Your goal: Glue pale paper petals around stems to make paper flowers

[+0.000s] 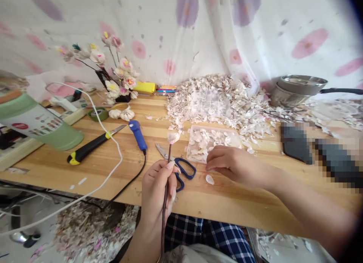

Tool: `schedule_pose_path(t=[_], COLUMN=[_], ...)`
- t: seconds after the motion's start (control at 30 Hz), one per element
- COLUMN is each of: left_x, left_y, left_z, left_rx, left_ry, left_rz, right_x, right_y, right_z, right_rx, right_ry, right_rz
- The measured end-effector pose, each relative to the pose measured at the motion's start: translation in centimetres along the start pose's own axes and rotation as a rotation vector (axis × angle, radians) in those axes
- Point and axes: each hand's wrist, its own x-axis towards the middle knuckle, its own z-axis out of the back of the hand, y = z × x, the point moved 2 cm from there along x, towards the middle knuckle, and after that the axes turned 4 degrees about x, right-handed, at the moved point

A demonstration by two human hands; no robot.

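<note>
My left hand [159,183] grips a thin dark stem [164,206], which stands nearly upright and bears a small whitish-pink bud [173,137] at its top. My right hand [227,163] is at the near right edge of a clear plastic tray [188,151] of pale petals, fingers bent and together; whether they hold anything is hidden. One loose petal [210,179] lies just below those fingers. Scissors with blue handles [185,168] lie partly open behind my left hand.
A blue tool [138,135] with a black cord and a yellow-black cutter [90,147] lie left. A white cable crosses there, near a green container [42,121]. Behind are a petal heap [181,100] and a flower arrangement [113,72]; a metal pan [295,91] is at right.
</note>
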Motion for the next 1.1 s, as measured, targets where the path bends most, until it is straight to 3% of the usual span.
schedule_pose_path(t=[0.2, 0.37, 0.57, 0.87, 1.1], left_x=[-0.8, -0.6, 0.1, 0.0, -0.3], left_y=[1.4, 2.0, 2.7, 2.7, 2.8], left_z=[-2.9, -4.0, -4.1, -3.6, -3.6], left_rx=[0.036, 0.034, 0.022, 0.018, 0.024], left_ry=[0.09, 0.078, 0.078, 0.072, 0.09], left_rz=[0.16, 0.139, 0.098, 0.126, 0.149], right_x=[-2.6, -3.4, -3.8, -3.8, -4.0], right_y=[0.1, -0.5, -1.6, -2.0, -2.5], right_z=[-1.9, -1.9, -2.8, -2.9, -3.0], right_rx=[-0.101, -0.11, -0.183, -0.097, -0.048], right_ry=[-0.085, -0.09, 0.014, -0.115, -0.062], right_rz=[-0.042, 0.046, 0.005, 0.026, 0.026])
